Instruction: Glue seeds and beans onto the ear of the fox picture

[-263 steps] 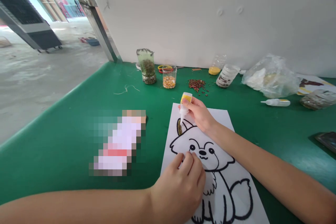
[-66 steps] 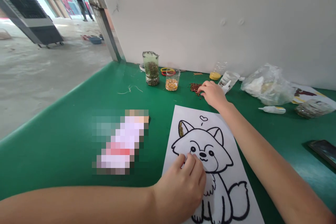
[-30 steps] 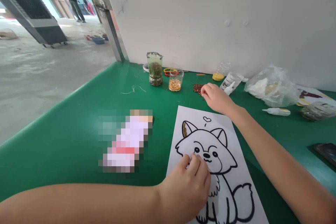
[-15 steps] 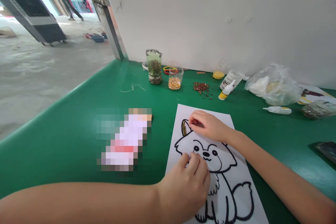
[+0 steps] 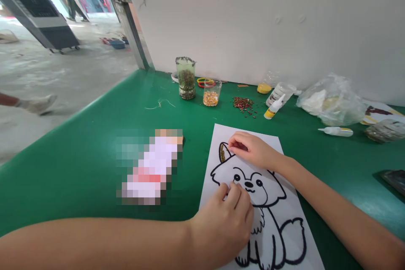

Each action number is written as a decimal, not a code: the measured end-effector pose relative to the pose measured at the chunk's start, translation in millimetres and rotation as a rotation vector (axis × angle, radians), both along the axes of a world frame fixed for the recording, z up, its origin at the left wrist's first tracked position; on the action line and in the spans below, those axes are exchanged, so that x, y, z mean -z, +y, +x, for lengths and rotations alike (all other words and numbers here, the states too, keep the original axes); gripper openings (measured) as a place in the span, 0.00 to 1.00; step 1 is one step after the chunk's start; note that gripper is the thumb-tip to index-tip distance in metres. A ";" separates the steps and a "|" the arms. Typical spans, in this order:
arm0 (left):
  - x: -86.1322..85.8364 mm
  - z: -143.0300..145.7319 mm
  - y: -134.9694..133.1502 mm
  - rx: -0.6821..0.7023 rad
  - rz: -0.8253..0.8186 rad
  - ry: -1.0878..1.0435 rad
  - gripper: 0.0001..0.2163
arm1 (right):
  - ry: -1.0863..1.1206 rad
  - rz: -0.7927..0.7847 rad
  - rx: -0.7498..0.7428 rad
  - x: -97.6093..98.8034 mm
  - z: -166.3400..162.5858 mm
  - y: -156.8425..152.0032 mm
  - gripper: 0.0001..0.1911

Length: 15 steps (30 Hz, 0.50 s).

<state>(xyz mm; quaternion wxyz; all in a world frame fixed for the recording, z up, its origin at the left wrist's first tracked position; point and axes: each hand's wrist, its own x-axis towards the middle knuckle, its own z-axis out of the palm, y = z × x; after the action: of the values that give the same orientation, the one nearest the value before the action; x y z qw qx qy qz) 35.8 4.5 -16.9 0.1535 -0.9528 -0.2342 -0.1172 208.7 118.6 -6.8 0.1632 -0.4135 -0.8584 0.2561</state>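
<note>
A sheet of white paper (image 5: pixel 292 202) lies on the green table, printed with a black outline of a seated fox (image 5: pixel 245 168). Small brownish-green grains (image 5: pixel 222 154) fill part of its left ear. My right hand (image 5: pixel 249 147) rests on the fox's head beside that ear, fingers curled together at the tips; whatever is between them is hidden. Lower down, my left hand (image 5: pixel 226 223) is closed over the paper near the fox's cheek and chest. Its fingertips meet in a pinch, and I cannot make out what they hold.
Behind the paper stand a green cup of seeds (image 5: pixel 186 80) and a clear cup of corn kernels (image 5: pixel 211 95). Reddish-brown seeds (image 5: pixel 243 104), a glue bottle (image 5: pixel 274 108), another small bottle (image 5: pixel 336 131) and a plastic bag (image 5: pixel 330 99) lie rightward. A blurred phone-shaped object (image 5: pixel 152 166) is left.
Both hands stay almost where they were on the paper. In the background a walking person has shifted left, and another person's foot has come into view at the left edge.
</note>
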 end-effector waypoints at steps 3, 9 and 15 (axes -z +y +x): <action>0.3 0.1 0.0 -0.005 0.001 -0.001 0.14 | 0.017 0.011 0.016 1.6 -0.1 -1.5 0.03; 0.6 -0.1 -0.6 -0.005 0.000 -0.004 0.14 | 0.034 0.020 0.035 4.2 -1.3 -0.6 0.02; 0.0 0.5 0.1 0.003 -0.004 -0.003 0.14 | 0.010 0.012 0.010 3.9 -3.3 1.9 0.02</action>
<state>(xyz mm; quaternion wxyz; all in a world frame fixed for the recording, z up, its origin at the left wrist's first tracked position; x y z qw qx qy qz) 36.3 4.6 -16.9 0.1512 -0.9532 -0.2334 -0.1185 205.3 120.5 -10.7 0.1714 -0.4156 -0.8570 0.2520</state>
